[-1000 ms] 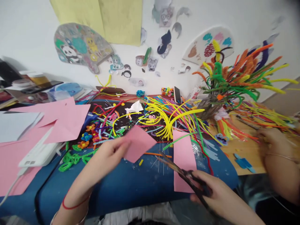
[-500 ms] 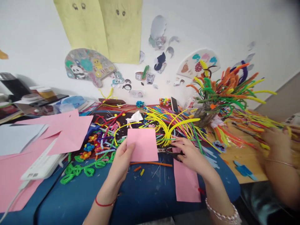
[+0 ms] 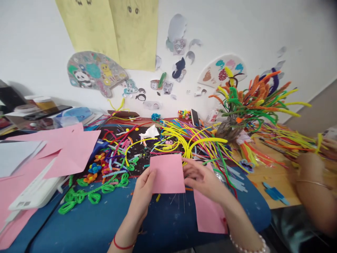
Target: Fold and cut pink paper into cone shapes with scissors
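1. Left hand (image 3: pixel 143 184): closed on the pink square paper sheet (image 3: pixel 167 174) at its left edge. The thumb lies on the upper face, a grip that appears to keep the sheet flat while leaving most of that face uncovered.
2. Right hand (image 3: pixel 204 180): fingers partly spread at the sheet's right edge. Whether they grip it cannot be told. This position likely allows the free edge to be steadied.
3. Sheet position: raised above the blue-covered worktop (image 3: pixel 168 225), between the hands, near side of the yellow fuzzy craft stems (image 3: pixel 188 149).
4. Long pink paper strip (image 3: pixel 210 214): on the worktop at near right, partly beneath the right hand and forearm.
5. Large pink paper sheets (image 3: pixel 76 151): at left, beside the white plastic power strip (image 3: pixel 35 196).
6. Green looped craft-stem chain (image 3: pixel 94 198): left of the left hand, apart from the square sheet.
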Demonstrator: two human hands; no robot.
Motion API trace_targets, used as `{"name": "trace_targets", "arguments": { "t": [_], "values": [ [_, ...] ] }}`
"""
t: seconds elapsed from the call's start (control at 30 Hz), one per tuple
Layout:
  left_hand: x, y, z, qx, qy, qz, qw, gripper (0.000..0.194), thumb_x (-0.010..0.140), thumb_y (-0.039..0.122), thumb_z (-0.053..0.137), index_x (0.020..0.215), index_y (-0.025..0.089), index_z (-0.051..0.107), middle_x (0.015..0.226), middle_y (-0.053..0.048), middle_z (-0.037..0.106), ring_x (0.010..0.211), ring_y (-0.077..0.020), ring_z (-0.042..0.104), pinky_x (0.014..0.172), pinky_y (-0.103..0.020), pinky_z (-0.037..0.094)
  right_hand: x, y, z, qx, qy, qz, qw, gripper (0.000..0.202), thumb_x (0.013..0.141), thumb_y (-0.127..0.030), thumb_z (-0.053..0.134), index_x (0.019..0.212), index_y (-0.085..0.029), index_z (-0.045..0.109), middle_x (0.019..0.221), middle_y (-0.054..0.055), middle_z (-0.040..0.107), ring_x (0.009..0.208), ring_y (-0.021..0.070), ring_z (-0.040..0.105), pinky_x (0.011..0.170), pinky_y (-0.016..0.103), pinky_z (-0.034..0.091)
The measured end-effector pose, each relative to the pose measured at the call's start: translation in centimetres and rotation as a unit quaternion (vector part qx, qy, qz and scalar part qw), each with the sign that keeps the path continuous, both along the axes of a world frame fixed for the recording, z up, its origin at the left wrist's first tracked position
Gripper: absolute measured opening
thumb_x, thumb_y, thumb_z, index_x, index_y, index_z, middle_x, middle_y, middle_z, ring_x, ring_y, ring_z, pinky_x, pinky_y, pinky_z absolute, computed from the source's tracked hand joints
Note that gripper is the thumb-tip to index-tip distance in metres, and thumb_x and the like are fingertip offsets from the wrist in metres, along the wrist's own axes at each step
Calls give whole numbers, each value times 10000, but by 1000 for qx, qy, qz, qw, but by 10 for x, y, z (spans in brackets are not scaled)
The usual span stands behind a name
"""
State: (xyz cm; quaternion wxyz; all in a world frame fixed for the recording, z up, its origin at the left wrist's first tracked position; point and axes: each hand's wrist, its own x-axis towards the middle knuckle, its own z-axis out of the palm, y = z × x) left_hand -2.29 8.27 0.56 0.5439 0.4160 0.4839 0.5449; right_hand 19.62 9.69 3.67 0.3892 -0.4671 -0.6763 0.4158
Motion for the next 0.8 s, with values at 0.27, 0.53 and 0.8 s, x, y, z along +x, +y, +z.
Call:
{"name": "trace_targets", "arguments": {
  "t": [0.27, 0.53, 0.8],
  "values": [
    [1, -10, -13, 224, 251, 1, 942, 389, 909, 153, 490, 1243, 255, 661, 1240, -30, 696, 1136, -182, 644, 992, -273, 472, -56, -35, -34, 57, 118, -269, 954, 242, 817, -339, 671, 1001, -187, 632, 870, 56, 713, 771, 187, 675, 685, 290, 555],
    [2, -15, -16, 421, 380, -22, 823, 511, 915, 33, 442, 1325, 301, 589, 1263, -43, 680, 1106, -146, 669, 935, -215, 529, -53, -35, -39, 40, 184, -323, 927, 308, 795, -267, 641, 1094, -197, 617, 938, 59, 717, 783, 197, 677, 667, 306, 554],
    [2, -15, -20, 442, 423, 1, 791, 459, 888, 20, 443, 1231, 228, 665, 1156, -92, 716, 1010, -160, 699, 843, -210, 554, -48, -38, -33, 113, 125, -341, 925, 255, 757, -167, 598, 1005, -214, 638, 986, 40, 677, 891, 192, 641, 765, 297, 525]
  ]
}}
